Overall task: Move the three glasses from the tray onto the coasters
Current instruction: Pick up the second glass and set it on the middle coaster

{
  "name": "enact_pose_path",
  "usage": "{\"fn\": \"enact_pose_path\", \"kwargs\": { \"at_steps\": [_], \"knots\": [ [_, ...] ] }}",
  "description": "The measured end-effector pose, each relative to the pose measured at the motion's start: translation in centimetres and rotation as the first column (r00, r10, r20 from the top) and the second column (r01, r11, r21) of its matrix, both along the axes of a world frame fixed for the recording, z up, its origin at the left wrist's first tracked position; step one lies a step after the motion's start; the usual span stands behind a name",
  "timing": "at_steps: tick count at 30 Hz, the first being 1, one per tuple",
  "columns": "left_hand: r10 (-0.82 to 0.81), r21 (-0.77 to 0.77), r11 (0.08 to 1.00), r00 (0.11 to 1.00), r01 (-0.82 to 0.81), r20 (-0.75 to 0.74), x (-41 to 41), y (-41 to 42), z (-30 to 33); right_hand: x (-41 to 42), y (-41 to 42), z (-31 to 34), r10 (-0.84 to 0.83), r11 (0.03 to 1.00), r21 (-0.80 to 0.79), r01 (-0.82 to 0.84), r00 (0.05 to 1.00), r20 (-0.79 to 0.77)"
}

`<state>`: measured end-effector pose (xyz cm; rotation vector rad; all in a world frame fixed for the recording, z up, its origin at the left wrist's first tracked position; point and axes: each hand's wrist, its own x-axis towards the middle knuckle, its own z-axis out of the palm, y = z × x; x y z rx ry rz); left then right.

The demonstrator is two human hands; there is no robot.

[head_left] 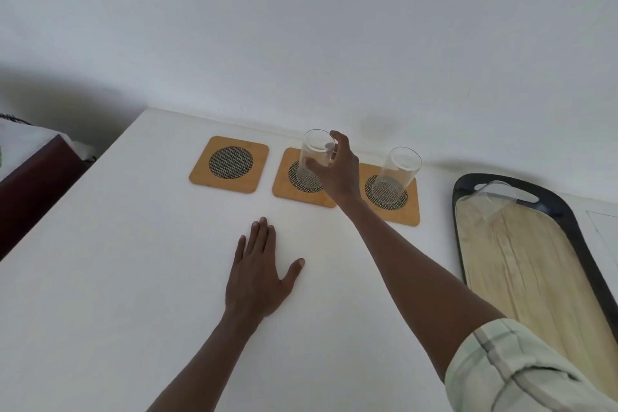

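Three square wooden coasters with dark mesh centres lie in a row near the wall. The left coaster [229, 164] is bare. My right hand [336, 170] grips a clear glass [314, 155] that stands on or just over the middle coaster [294, 186]. A second clear glass [396, 174] stands upright on the right coaster [406, 211]. A third glass [495, 199] stands at the far end of the dark-rimmed wooden tray [568, 217] on the right. My left hand [261, 273] lies flat on the white table, fingers spread, holding nothing.
The white table [117, 261] runs up to a white wall. A dark wooden piece of furniture [30, 184] with a white cloth on it stands past the table's left edge.
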<state>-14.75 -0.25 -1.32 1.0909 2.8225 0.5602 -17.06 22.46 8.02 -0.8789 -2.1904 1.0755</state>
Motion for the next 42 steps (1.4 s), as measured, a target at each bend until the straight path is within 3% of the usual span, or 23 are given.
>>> {"fn": "enact_pose_path", "kwargs": {
  "at_steps": [24, 29, 42],
  "knots": [
    [-0.002, -0.012, 1.000, 1.000, 0.002, 0.016, 0.1, 0.0, 0.4, -0.7, 0.3, -0.5, 0.044, 0.998, 0.040, -0.045, 0.999, 0.022],
    [-0.002, -0.008, 1.000, 1.000, 0.002, 0.013, 0.1, 0.0, 0.3, -0.5, 0.0, -0.4, 0.039, 0.999, 0.007, -0.040, 0.996, 0.085],
    [-0.014, -0.023, 1.000, 1.000, 0.014, -0.004, 0.0, 0.0, 0.2, 6.5, -2.8, -1.2, -0.045, 0.997, 0.061, 0.049, 0.997, -0.067]
  ]
}}
